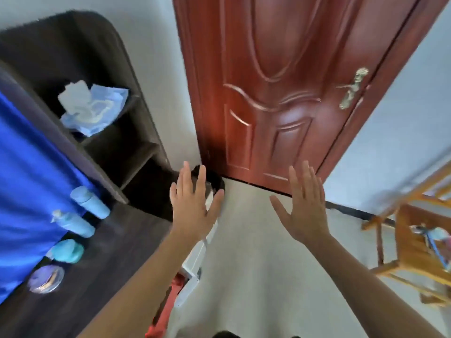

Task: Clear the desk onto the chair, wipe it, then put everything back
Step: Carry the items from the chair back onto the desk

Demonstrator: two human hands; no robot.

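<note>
The dark wooden desk (117, 242) runs along the left, with a blue cloth (26, 186) hanging behind it. On the desk stand a light blue bottle (90, 202), a pump bottle (73, 223), a teal jar (66, 251) and a round purple tin (45, 279). A wooden chair (412, 250) at the right edge carries a few small items (433, 237). My left hand (192, 203) and my right hand (303, 203) are both raised over the floor with straight, spread fingers, holding nothing.
A red-brown door (280, 93) with a brass handle (352, 89) stands ahead. The desk's side shelf holds a tissue pack (92, 107). A dark bin (212, 180) sits on the floor behind my left hand. White and red objects (190, 276) lie beside the desk.
</note>
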